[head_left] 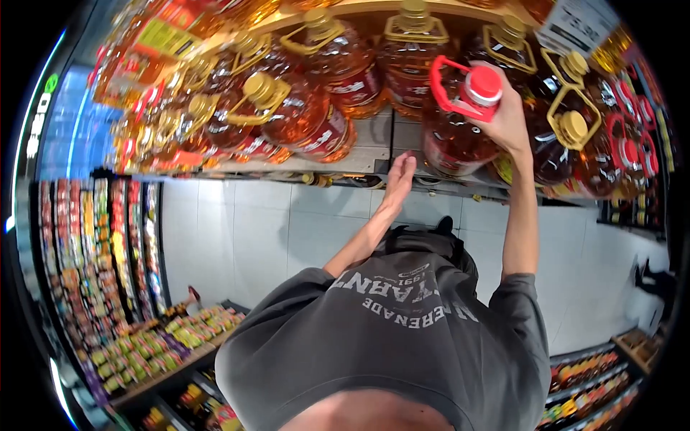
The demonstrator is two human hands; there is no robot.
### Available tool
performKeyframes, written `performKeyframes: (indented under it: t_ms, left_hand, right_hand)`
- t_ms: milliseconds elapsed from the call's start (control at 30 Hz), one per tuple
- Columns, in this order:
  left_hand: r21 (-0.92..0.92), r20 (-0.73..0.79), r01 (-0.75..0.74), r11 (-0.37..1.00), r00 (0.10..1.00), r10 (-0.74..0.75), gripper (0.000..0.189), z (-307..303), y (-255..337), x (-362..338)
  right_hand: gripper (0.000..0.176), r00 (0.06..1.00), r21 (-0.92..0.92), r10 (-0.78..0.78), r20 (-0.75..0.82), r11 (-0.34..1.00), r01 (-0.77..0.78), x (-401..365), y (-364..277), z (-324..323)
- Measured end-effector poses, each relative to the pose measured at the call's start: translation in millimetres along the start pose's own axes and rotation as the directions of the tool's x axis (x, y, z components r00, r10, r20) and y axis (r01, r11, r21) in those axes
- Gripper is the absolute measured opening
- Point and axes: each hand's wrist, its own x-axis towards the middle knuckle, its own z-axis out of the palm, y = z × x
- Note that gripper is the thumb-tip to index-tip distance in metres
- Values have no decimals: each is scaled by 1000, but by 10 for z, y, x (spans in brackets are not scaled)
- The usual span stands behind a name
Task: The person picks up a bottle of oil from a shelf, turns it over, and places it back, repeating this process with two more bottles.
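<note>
A large bottle of amber cooking oil [456, 140] with a red cap and red loop handle stands tilted slightly at the shelf's front edge. My right hand [509, 118] is closed around its neck, just beside the cap; some fingers are hidden behind it. My left hand [399, 181] is held low, left of this bottle, fingers stretched out and nothing in it. A gap seems to separate it from the bottle. Left of the gap on the shelf stands a yellow-capped oil bottle [305, 122], and another yellow-capped bottle [564, 147] is close to my right wrist.
More oil bottles [413, 50] line the shelf [370, 144] behind. A price card [578, 29] hangs at the upper right. Below lies a tiled floor [251, 215]. Packed product racks [93, 244] stand at left, with other shelves [589, 388] at lower right. A person's dark-clad legs [654, 279] show far right.
</note>
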Motion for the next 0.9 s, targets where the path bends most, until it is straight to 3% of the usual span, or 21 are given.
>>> performKeyframes:
  t_ms: [100,133,167,233,300,333,400,500,567,600,733,800,900]
  left_hand:
    - [-22,-35,-26,999,999,25,54,41,115,-89]
    - [-23,-29,-59,998,998,58,55,72,156,-105]
    - [-8,-49,-26,1000,998,26,56,89,198,-97]
    - [106,-120,-136,985,982,148,54,80,185,25]
    - [-43,-72,-230,972,971,226,54,-6,132,284]
    - [-112,-63,-126,986,991,120,55,-36,245,325]
    - [-155,-25,-118,981,993,116,57,-79,445,411]
    - [-241,38,-59,969,997,71,62,-97,513,732]
    - [-68,136,0,998,991,9,61,-109,412,945]
    - [-72,136,7,997,991,3,61,-54,426,903]
    - [-211,46,17,977,999,-7,54,113,469,746]
    - [-245,21,-102,964,994,110,54,137,480,564]
    - [-157,-31,-151,976,988,148,51,174,529,287]
  right_hand:
    - [58,984,-60,26,-175,997,-37,-91,-180,151]
    - [58,988,-61,27,-154,997,-37,-88,-232,246]
    - [58,963,-132,41,-266,988,-78,-108,-269,350]
    - [60,894,-283,9,-448,947,-151,-144,-349,563]
    - [59,853,-351,-17,-521,915,-196,-133,-406,745]
    - [59,841,-405,-38,-539,888,-220,-136,-427,818]
    - [60,823,-436,-49,-565,865,-248,-135,-514,927]
    - [60,816,-427,-72,-573,876,-222,-190,-505,915]
    - [59,825,-364,-41,-563,909,-203,-224,-474,812]
    - [59,835,-359,-38,-549,913,-195,-239,-422,750]
    - [57,875,-334,-61,-480,935,-118,-303,-427,657]
    - [56,889,-330,-71,-452,940,-93,-312,-452,619]
    - [49,963,-145,-24,-270,989,-16,-353,-415,472]
